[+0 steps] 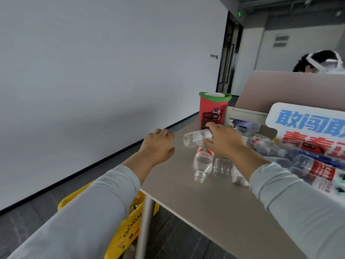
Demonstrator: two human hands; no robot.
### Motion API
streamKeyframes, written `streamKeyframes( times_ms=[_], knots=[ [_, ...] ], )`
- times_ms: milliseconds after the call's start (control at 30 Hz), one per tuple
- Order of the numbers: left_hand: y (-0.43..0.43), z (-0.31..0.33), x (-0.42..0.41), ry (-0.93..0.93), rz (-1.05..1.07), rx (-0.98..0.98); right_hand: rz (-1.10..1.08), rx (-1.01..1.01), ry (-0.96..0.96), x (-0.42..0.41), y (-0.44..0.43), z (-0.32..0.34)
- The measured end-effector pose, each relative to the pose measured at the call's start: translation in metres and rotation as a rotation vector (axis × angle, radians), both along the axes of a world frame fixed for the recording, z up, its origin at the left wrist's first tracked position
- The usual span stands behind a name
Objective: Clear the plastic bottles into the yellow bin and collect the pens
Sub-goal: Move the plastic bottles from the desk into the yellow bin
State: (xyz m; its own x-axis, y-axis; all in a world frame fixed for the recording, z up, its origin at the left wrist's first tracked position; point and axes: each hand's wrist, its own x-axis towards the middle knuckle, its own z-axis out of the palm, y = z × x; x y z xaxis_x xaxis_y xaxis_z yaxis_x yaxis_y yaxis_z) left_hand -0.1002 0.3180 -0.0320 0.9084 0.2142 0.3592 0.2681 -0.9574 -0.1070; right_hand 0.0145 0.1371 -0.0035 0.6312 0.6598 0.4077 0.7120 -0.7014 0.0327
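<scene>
A: Just past the fingers of the right hand, there's a red tub with a green rim and a cartoon bear on its side, upright on the beige table.
B: And off to the right of those fingers, a white sign, blue characters over red, standing in front of a pink partition.
A: Above that partition, another person's head, a white strap round it.
B: Far beyond the fingers of the left hand, a plain white wall meets the dark floor. A dark doorway at the back, with a green exit light above it.
</scene>
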Motion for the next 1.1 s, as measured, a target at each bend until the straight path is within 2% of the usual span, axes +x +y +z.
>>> streamKeyframes(
  times_ms=[167,333,533,767,933,1100],
  knots=[
    [-0.059,-0.002,0.024,0.036,-0.144,0.034,-0.095,0.047,-0.011,0.002,-0.079,0.001],
    [-0.081,-0.016,0.043,0.145,-0.041,-0.131,-0.124,0.032,0.028,0.000,-0.125,-0.012],
    [-0.084,-0.024,0.082,0.197,-0.039,-0.341,-0.164,-0.007,0.047,-0.007,-0.147,-0.027],
    [-0.099,-0.016,0.103,0.350,-0.071,-0.342,-0.174,-0.016,0.111,0.000,-0.151,-0.040],
    [-0.084,-0.030,0.101,0.269,-0.017,-0.408,-0.192,-0.023,0.121,0.000,-0.155,-0.042],
    [-0.081,-0.036,0.086,0.164,0.014,-0.395,-0.113,-0.057,0.131,0.000,-0.146,-0.050]
  ],
)
